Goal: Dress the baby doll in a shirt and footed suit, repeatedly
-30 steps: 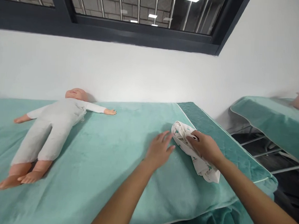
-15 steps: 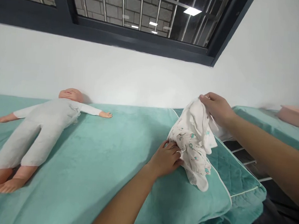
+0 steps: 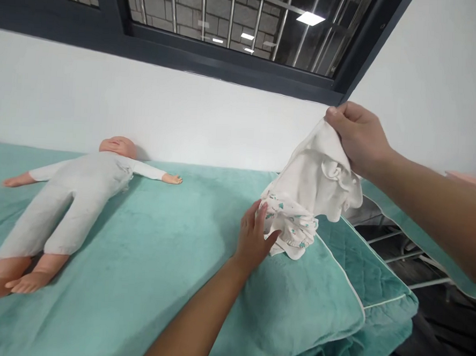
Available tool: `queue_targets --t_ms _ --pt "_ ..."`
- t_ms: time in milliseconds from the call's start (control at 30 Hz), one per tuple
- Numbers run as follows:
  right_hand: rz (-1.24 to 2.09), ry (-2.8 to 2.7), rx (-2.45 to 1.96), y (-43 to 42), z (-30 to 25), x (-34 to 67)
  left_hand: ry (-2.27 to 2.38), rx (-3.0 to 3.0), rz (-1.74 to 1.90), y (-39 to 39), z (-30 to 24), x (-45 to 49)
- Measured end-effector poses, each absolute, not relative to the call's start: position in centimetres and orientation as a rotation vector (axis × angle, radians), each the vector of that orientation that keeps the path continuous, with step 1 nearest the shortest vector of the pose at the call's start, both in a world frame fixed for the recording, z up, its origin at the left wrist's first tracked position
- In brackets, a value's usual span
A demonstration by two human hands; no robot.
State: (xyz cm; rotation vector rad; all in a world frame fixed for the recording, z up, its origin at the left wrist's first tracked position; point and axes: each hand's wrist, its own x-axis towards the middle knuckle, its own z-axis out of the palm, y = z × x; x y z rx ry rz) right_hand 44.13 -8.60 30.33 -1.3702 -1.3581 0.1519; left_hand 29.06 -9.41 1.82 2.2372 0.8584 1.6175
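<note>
My right hand pinches the top of a white baby garment and holds it up above the bed. The garment's lower part, printed with small green and red figures, lies bunched on the green bed cover. My left hand rests against the left side of that bunch with fingers apart; it does not grip the cloth. The garment's exact kind does not show, as it is crumpled. To the left a baby doll with a white cloth body lies on its back.
Behind the bed rises a white wall with a dark-framed barred window. Right of the bed's edge is a gap with metal bars, and a second green-covered bed beyond, bearing a pink object.
My right hand has risen, pulling the garment's white part up and stretching it out. My left hand has shifted slightly up and left, its fingers now spread. The doll has not moved.
</note>
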Motion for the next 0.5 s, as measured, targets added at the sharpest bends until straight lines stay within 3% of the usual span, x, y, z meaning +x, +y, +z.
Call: queue_targets --t_ms 300,500 --pt "-0.318 -1.534 -1.130 -6.5 35.3 43.6 0.471 2.894 0.910 -10.0 2.1 29.0" --pt "-0.209 -1.546 -0.898 -8.6 36.8 36.7 0.528 2.614 0.929 -9.0 1.9 29.2"
